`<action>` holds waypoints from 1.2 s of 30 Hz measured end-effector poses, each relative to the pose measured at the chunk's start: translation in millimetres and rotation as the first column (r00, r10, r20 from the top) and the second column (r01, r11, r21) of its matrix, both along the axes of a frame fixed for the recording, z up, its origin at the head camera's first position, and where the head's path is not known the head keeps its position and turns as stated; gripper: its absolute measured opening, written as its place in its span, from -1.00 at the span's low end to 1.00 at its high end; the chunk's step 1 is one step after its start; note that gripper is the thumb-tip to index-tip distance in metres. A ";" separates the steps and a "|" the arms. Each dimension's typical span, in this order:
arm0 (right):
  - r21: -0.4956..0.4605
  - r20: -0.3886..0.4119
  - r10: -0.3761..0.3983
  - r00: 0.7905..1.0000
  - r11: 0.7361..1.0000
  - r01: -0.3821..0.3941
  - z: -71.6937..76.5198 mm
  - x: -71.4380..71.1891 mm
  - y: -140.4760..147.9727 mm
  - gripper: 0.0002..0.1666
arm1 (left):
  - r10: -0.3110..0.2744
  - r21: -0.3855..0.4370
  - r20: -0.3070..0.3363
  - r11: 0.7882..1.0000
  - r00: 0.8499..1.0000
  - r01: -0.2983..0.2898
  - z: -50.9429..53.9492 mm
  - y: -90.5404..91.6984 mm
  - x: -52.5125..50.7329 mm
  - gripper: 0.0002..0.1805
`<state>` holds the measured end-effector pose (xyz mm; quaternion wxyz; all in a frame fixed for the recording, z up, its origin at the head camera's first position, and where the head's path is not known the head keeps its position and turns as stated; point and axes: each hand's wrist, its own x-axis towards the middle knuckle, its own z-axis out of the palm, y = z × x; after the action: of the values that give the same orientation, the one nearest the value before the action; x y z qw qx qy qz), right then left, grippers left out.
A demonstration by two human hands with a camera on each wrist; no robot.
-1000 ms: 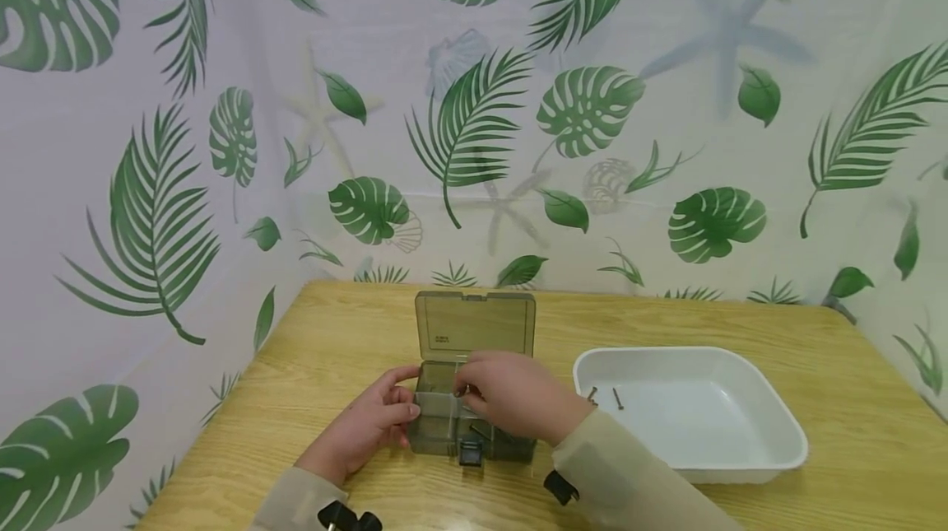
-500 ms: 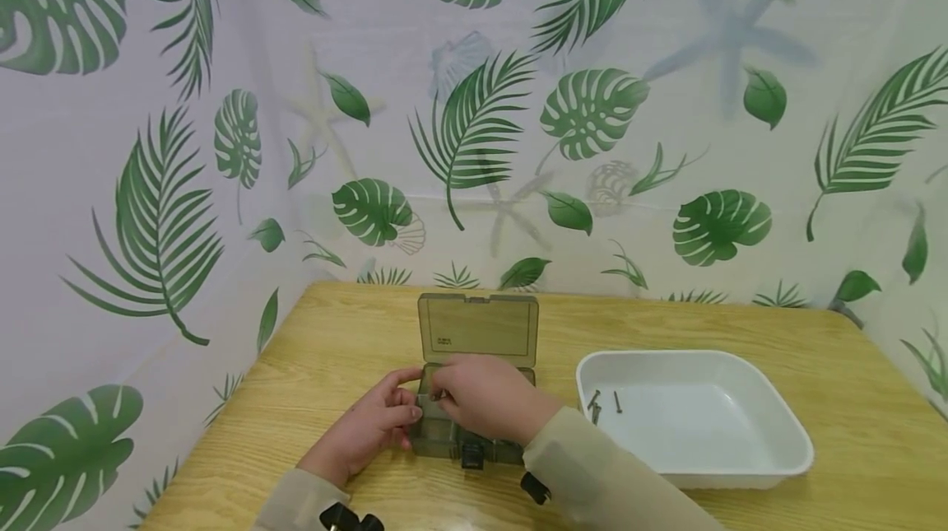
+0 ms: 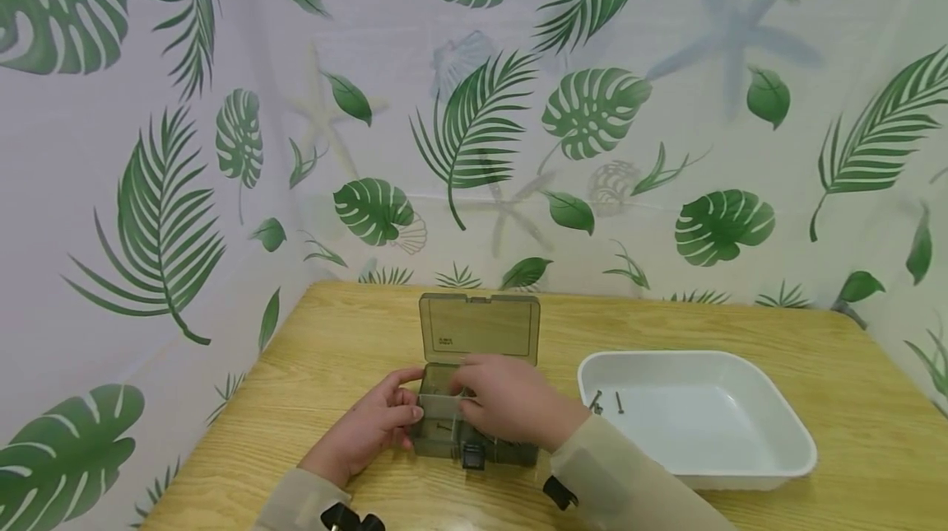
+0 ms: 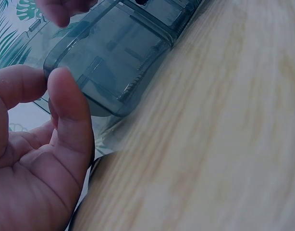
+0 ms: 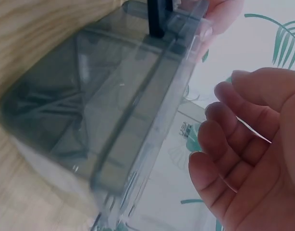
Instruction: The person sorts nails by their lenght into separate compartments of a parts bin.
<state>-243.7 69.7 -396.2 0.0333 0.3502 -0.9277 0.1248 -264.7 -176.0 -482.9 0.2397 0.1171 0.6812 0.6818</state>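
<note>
A smoky see-through compartment box (image 3: pixel 435 407) stands on the table with its lid (image 3: pixel 481 329) raised at the back. My left hand (image 3: pixel 370 424) holds its left side; the left wrist view shows thumb and index finger at a corner. Over the middle of the box hovers my right hand (image 3: pixel 511 399). Its fingers are loosely bent with nothing seen between them in the right wrist view. A small screw (image 3: pixel 444 427) lies in the front left compartment. Several more screws (image 5: pixel 51 106) show through the wall at the box's right end. My right hand hides some compartments.
A white tray (image 3: pixel 711 473) stands to the right of the box, with a few screws (image 3: pixel 619 402) near its left side. Behind the wooden table (image 3: pixel 355 325) hangs a leaf-patterned cloth (image 3: pixel 474 251).
My right hand went left over the left compartments, then came back right. A screw now shows in the front left compartment. My left hand has stayed at the box's left side.
</note>
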 end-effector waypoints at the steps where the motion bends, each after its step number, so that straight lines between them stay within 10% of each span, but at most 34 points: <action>1: -0.011 0.002 0.002 1.000 1.000 -0.002 0.1 1.1 2.7 -0.82 | 0.001 -0.001 -0.001 1.000 1.000 -0.001 -0.3 0.2 0.0 -0.26; 22: -0.165 -0.076 -0.193 0.978 0.970 0.178 -5.1 30.5 110.1 -0.78 | 0.014 0.003 -0.011 1.000 1.000 -0.014 -1.6 2.1 0.5 -0.24; 36: -0.066 0.084 -0.292 0.953 0.952 0.297 -33.8 25.5 174.3 -0.73 | 0.013 0.000 -0.018 1.000 1.000 -0.013 -1.9 -0.4 1.5 -0.25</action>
<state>-218.1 243.9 -429.9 0.0309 0.2015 -0.9646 0.1673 -263.2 -176.3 -484.8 0.2290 0.1188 0.6839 0.6824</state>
